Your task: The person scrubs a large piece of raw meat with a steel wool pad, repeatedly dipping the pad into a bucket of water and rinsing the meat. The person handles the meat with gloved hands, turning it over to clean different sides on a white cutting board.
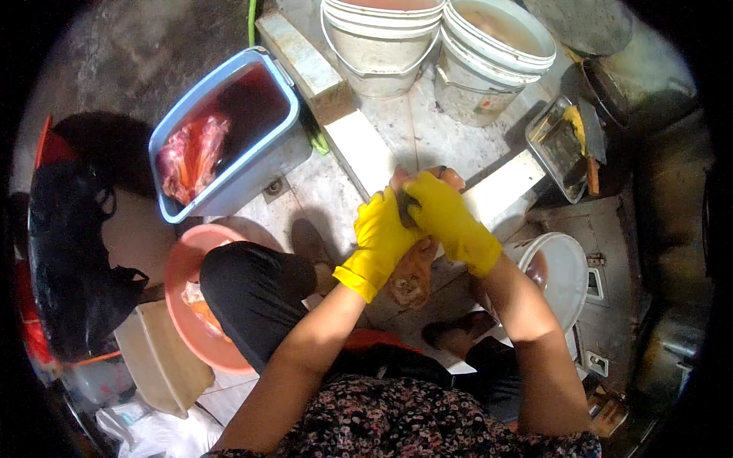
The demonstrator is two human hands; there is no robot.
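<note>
Yellow rubber gloves cover both of my hands, which meet between my knees. My left hand [382,237] is closed around a piece of raw meat or poultry [410,283], whose tan, skin-like end hangs below the hands towards me. Against its upper part my right hand [444,214] presses with curled fingers. Pinkish flesh shows past the fingertips. Something dark lies between the two hands; whether it is a tool or part of the piece, I cannot tell. At the left, a blue plastic tub [243,189] holds dark red liquid and a large piece of raw meat [194,157].
Two white plastic buckets [381,63] [478,100] with cloudy liquid stand ahead. A pink basin [174,286] with raw pieces is by my left knee, a white bucket [572,286] by my right. A metal tray [567,183] lies at right; a pale ledge [358,140] crosses the floor.
</note>
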